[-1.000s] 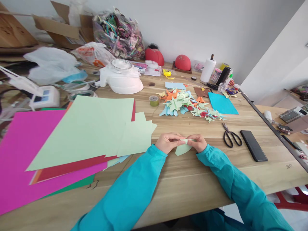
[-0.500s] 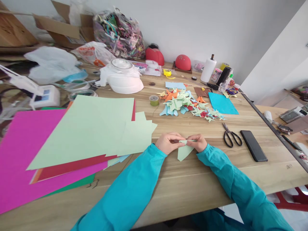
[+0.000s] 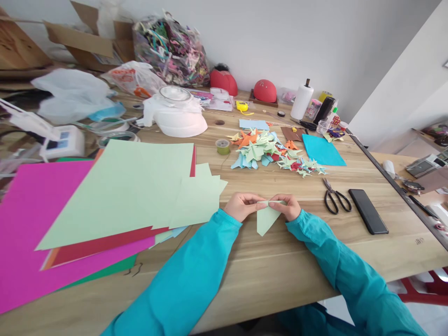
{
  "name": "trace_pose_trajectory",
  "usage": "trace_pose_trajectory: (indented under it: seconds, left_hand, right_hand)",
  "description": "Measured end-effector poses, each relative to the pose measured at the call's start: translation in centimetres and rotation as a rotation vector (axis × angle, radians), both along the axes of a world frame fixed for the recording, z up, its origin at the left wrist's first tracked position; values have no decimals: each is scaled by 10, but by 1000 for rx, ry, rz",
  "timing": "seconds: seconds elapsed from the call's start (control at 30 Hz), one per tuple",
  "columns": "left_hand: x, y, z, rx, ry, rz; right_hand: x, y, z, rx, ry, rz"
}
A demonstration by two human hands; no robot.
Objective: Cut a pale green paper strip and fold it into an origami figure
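Note:
A small folded piece of pale green paper [image 3: 266,220] is held between my two hands over the front of the wooden table [image 3: 301,275]. My left hand [image 3: 242,206] pinches its upper left edge with thumb and fingers. On the other side, my right hand [image 3: 287,206] grips the upper right edge, the thumbs almost meeting. The paper's pointed lower part hangs towards me. Left of my hands lies a stack of pale green sheets [image 3: 133,186], with red and magenta paper [image 3: 42,224] under it. Beyond my hands is a heap of folded paper stars [image 3: 259,149].
Black-handled scissors [image 3: 336,197] and a black phone [image 3: 368,211] lie to the right. Behind are a blue cloth-like square [image 3: 324,150], a ribbon spool [image 3: 223,147] and a yellow tape measure [image 3: 242,107]. White caps [image 3: 180,119], plastic bags [image 3: 70,95] and a cardboard box [image 3: 77,39] crowd the back left.
My thumbs have drawn closer together along the paper's top edge, and the paper now lies flatter, showing more of its face. The view has shifted very slightly.

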State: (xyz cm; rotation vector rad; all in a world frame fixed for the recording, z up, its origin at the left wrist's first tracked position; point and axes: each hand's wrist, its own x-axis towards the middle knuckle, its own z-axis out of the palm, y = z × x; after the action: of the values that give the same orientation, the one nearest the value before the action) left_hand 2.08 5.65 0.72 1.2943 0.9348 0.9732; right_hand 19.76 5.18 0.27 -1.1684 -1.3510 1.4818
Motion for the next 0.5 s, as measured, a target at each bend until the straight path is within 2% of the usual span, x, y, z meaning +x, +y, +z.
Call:
trace_pose_trajectory:
  seconds: [0.2,0.5]
  left_hand:
    - [2,-1,-4,-78,-62,50]
    - [6,-3,-5,-152,-156,78]
  right_hand:
    - [0,-1,1,43,1,21]
    - [-7,-4,9,59,-53,-45]
